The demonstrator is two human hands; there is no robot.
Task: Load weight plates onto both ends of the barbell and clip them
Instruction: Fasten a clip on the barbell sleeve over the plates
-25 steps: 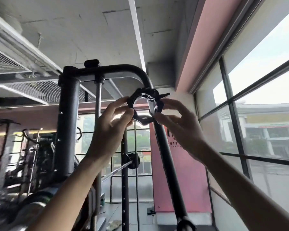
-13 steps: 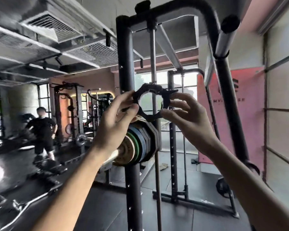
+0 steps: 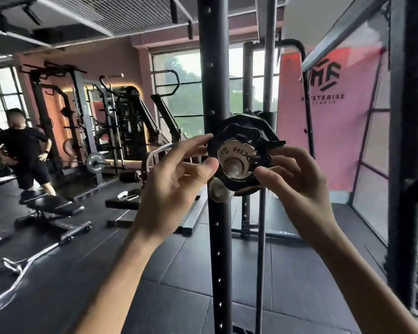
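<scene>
The left hand (image 3: pixel 176 179) and the right hand (image 3: pixel 297 184) pinch the black collar clip (image 3: pixel 241 184) from opposite sides, thumbs low and fingers high. Through its ring, just behind the grip, a tan weight plate (image 3: pixel 239 151) lettered "ROG" shows. The silver barbell sleeve end (image 3: pixel 220 192) sits just below the grip; whether the clip encircles it is unclear. A black rack upright (image 3: pixel 215 237) runs vertically behind the grip.
</scene>
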